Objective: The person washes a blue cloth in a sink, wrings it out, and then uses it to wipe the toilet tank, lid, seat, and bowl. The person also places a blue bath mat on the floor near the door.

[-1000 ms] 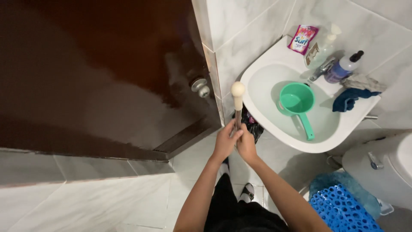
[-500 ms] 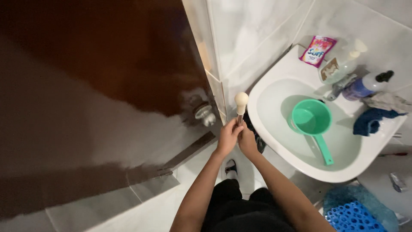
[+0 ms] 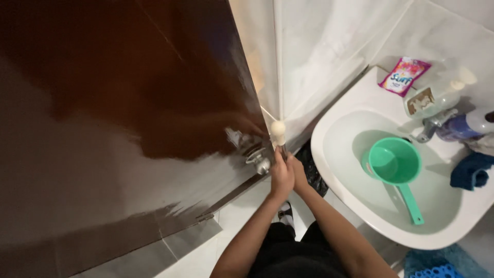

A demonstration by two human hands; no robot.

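Frame centre: left hand (image 3: 281,175) and right hand (image 3: 298,174), fingers closed around upright handle with cream rounded knob (image 3: 278,128), beside glossy brown door (image 3: 118,113). Firm, vertical grip advisable. Right: white basin (image 3: 334,118), green plastic dipper (image 3: 396,164).

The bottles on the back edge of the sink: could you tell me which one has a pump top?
The clear bottle, lying nearest the pink sachet, has the white pump top. The purple bottle right of the tap has none visible.
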